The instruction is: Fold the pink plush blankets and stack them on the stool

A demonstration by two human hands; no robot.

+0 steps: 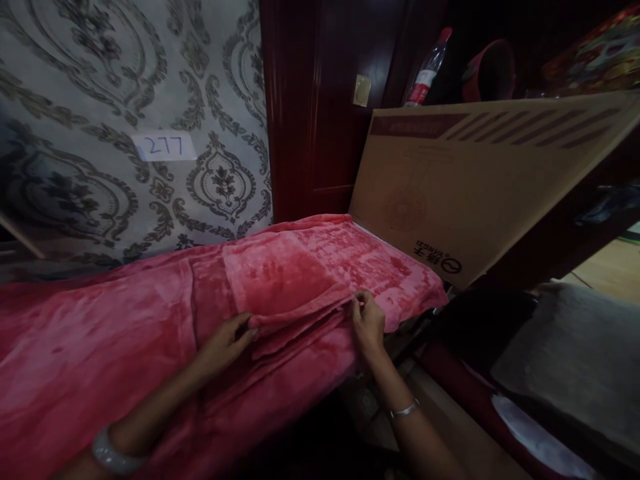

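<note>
A red plush blanket (125,340) covers the surface in front of me, with a folded section of the same blanket (290,273) lying on top in the middle. My left hand (225,343) grips the near left edge of the folded layers, fingers tucked under them. My right hand (367,320) pinches the near right corner of the fold between thumb and fingers. A pale bangle sits on my left wrist and a thin silver bracelet on my right wrist.
A large flat cardboard box (480,180) leans at the right behind the blanket. A patterned wall carries a label reading 277 (164,145). A dark red wooden door (320,100) stands behind. A plastic bottle (427,67) rises behind the box. A grey cushion (580,360) lies at the lower right.
</note>
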